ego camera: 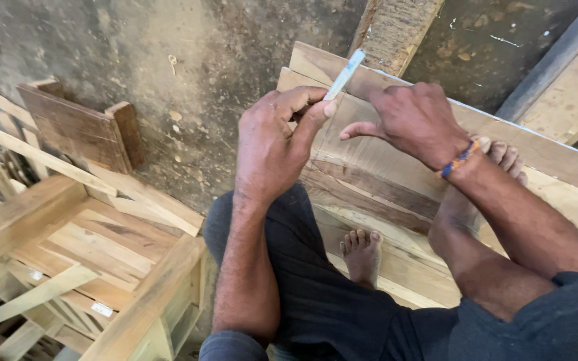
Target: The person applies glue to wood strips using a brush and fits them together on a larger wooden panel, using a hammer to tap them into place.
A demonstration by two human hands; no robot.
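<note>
My left hand (272,144) pinches a thin white pen-like stick (344,74) between thumb and forefinger, its tip pointing up and away. My right hand (413,120), with a beaded band at the wrist, rests fingers-down on a broad wooden board (376,167) right beside the left hand. Both bare feet (362,253) stand on the same board, one under each forearm. What the right fingers touch beneath them is hidden.
A wooden frame with slats (81,247) stands at the lower left, with loose planks and a dark wooden block (78,127) behind it. More boards (570,87) lie at the upper right on the dirty concrete floor (188,73).
</note>
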